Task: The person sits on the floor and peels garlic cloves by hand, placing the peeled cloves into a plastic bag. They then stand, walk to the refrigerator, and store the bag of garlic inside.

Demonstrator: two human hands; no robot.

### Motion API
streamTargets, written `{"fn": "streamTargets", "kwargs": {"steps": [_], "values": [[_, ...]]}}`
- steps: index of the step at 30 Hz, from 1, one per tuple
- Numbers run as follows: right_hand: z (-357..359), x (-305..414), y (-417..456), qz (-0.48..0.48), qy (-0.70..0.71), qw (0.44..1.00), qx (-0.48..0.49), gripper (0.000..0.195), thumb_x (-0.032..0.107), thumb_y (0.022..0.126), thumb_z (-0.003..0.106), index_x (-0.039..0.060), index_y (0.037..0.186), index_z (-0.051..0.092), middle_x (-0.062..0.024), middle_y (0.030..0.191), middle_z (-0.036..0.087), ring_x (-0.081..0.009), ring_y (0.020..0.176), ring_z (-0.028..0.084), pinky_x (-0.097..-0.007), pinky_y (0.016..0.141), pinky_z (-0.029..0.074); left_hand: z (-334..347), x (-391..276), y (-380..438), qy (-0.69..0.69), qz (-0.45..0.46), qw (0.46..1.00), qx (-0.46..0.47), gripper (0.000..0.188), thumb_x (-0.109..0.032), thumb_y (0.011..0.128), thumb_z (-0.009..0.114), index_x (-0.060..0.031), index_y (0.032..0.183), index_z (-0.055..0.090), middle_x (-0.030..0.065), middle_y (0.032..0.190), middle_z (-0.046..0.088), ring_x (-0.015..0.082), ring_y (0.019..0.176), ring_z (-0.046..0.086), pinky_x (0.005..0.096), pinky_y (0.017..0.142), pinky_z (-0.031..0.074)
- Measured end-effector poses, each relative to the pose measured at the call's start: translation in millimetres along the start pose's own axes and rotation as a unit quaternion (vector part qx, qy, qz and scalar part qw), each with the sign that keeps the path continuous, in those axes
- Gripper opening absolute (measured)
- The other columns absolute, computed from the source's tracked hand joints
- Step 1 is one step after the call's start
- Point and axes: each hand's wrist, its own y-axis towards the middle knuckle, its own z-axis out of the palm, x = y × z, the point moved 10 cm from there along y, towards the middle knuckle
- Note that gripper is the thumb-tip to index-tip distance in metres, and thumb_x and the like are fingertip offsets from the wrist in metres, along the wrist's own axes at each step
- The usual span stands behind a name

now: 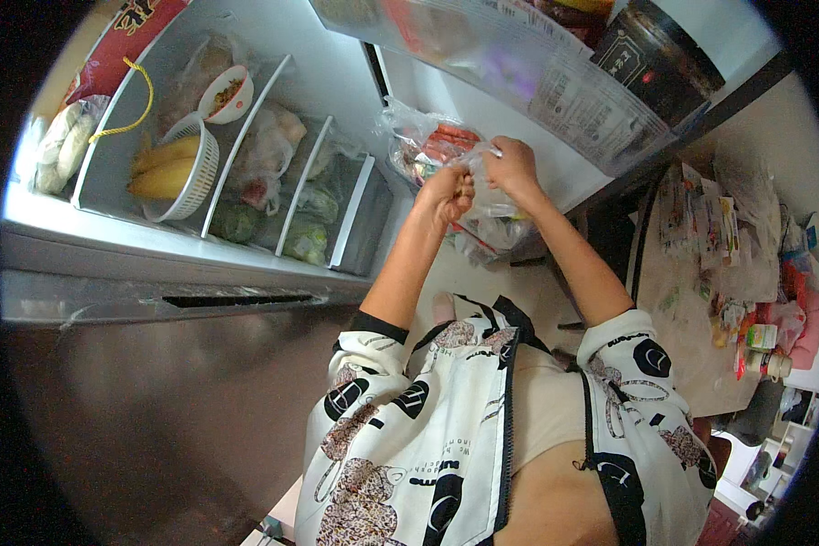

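Both of my hands are raised before the open refrigerator, close together. My left hand (450, 192) has its fingers closed on a thin clear plastic bag (481, 164). Just right of it, my right hand (512, 167) pinches the same bag near its top. Behind my hands, red sausage-like pieces (450, 141) in clear plastic packaging lie in a lower door bin. Below the hands hang more plastic bags (495, 232), partly hidden by my forearms.
At left, refrigerator shelves hold a white basket (208, 164) with yellow produce, a bowl (226, 94) of food and bagged vegetables (307, 239). An upper door bin (566, 89) with a black canister (655, 65) juts out above. A cluttered table (689, 368) stands at right.
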Motion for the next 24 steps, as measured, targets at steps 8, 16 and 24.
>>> {"fn": "streamTargets", "kwargs": {"steps": [8,16,24], "values": [[-25.1,18.9,14.9,-0.115,-0.157,0.979,-0.065,0.036,0.025,0.074,0.057,-0.0015,0.098,0.061,-0.0192,0.091,0.063,-0.0312,0.084,0.061,-0.0371,0.074,0.046,-104.5,0.1,76.4,-0.01,0.012,0.993,-0.118,0.013,-0.018,0.086,0.05,-0.0056,0.085,0.053,0.0045,0.065,0.051,0.0121,0.049,0.05,0.0224,0.039,0.042],[-29.9,3.0,13.6,0.02,-0.118,0.993,0.002,0.043,0.033,0.076,0.054,0.0013,0.105,0.059,-0.0151,0.087,0.064,-0.0266,0.08,0.062,-0.0349,0.072,0.046,-0.3,-8.8,62.3,0.006,0.071,0.997,0.034,0.042,-0.037,0.089,0.039,-0.0089,0.118,0.05,0.0176,0.115,0.053,0.0347,0.106,0.052,0.0571,0.079,0.044],[-24.0,-29.3,16.0,0.045,-0.007,0.997,0.06,0.045,0.042,0.081,0.045,0.0046,0.103,0.057,-0.0081,0.076,0.055,-0.0152,0.07,0.056,-0.0292,0.069,0.045,-1.4,-45.7,-69.2,0.162,0.272,0.946,-0.065,0.032,-0.009,0.086,0.039,0.0064,0.112,0.049,0.0207,0.113,0.051,0.0307,0.103,0.053,0.0411,0.087,0.046]]}}
